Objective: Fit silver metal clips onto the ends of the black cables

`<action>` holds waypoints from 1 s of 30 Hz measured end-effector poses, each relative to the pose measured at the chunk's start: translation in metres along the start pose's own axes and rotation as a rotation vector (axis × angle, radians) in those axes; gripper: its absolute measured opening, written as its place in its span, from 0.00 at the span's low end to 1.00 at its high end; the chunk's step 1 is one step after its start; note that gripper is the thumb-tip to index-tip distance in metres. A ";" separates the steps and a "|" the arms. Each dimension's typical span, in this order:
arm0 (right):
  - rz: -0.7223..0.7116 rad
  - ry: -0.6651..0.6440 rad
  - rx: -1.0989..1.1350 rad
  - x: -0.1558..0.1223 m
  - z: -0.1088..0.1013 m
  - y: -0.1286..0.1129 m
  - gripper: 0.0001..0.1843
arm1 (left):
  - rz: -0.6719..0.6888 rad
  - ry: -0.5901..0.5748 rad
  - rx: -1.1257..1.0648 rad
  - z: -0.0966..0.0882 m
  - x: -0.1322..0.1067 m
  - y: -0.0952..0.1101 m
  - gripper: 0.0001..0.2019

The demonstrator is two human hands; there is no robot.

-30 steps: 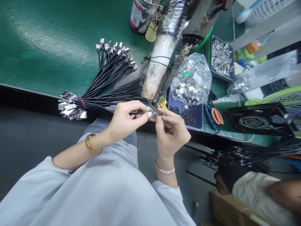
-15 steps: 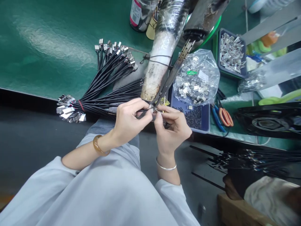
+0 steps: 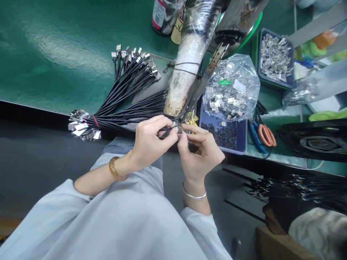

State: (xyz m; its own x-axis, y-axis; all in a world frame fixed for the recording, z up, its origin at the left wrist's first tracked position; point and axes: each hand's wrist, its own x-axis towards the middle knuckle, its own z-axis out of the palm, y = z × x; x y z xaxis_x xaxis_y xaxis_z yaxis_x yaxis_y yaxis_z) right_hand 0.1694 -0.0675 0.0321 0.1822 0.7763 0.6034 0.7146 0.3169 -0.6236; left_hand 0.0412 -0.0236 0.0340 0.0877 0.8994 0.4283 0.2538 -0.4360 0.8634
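Note:
My left hand (image 3: 150, 141) pinches the end of a thin black cable (image 3: 162, 129) at the table's front edge. My right hand (image 3: 199, 151) meets it fingertip to fingertip, pinching a small metal connector shell (image 3: 179, 130) at that cable's tip. Both hands sit just below the lower end of a wrapped, white-stained machine arm (image 3: 184, 72). To the left lies a tied bundle of black cables (image 3: 121, 104) with metal plugs fanned out at both ends.
A clear bag of metal shells (image 3: 230, 94) rests on a blue tray (image 3: 241, 144) holding small black parts. A second blue tray of shells (image 3: 275, 57), orange-handled pliers (image 3: 264, 135), a black fan (image 3: 314, 141) and more cables (image 3: 298, 184) lie to the right. Another person (image 3: 311, 224) is at lower right.
The hands stay pinched together at the same spot under the machine arm; the fingers shift slightly around the cable tip. The view has drifted a little to the left.

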 end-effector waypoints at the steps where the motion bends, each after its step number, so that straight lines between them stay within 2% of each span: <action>1: -0.007 0.002 -0.005 -0.001 0.000 0.001 0.05 | 0.003 0.001 0.000 0.000 0.000 0.000 0.06; 4: -0.033 0.023 0.008 -0.002 0.000 0.002 0.05 | 0.021 -0.013 -0.008 -0.001 -0.001 0.000 0.06; 7: 0.011 0.096 0.082 -0.002 -0.001 0.002 0.03 | 0.041 -0.132 -0.030 -0.009 -0.003 -0.001 0.05; 10: 0.048 0.246 0.150 0.000 -0.003 0.003 0.05 | 0.080 -0.251 -0.050 -0.028 -0.007 -0.003 0.03; 14: 0.008 0.387 0.178 0.003 -0.007 0.008 0.08 | 0.059 -0.295 -0.006 -0.066 -0.013 -0.007 0.05; 16: 0.002 0.395 0.183 0.003 -0.008 0.010 0.08 | 0.043 -0.423 0.030 -0.082 -0.020 -0.011 0.07; 19: 0.016 0.376 0.190 0.001 -0.006 0.010 0.08 | 0.078 -0.737 0.179 -0.093 -0.038 -0.021 0.10; 22: 0.026 0.341 0.196 -0.001 -0.003 0.006 0.07 | 0.207 -0.923 0.454 -0.087 -0.056 -0.031 0.12; 25: 0.022 0.311 0.200 -0.003 -0.001 0.003 0.07 | 0.287 -1.025 0.671 -0.070 -0.060 -0.035 0.13; 28: 0.021 0.276 0.199 -0.004 0.001 0.001 0.07 | 0.251 -1.078 0.857 -0.051 -0.051 -0.033 0.18; 30: 0.028 0.258 0.197 -0.004 0.001 0.000 0.08 | 0.221 -1.112 0.916 -0.041 -0.046 -0.031 0.16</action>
State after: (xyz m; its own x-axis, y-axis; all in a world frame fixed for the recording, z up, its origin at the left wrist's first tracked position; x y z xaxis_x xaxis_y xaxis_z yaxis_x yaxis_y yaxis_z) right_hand 0.1685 -0.0703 0.0289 0.3831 0.6306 0.6750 0.5674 0.4160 -0.7106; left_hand -0.0096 -0.0529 -0.0014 0.7829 0.5638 -0.2631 0.6115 -0.7754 0.1578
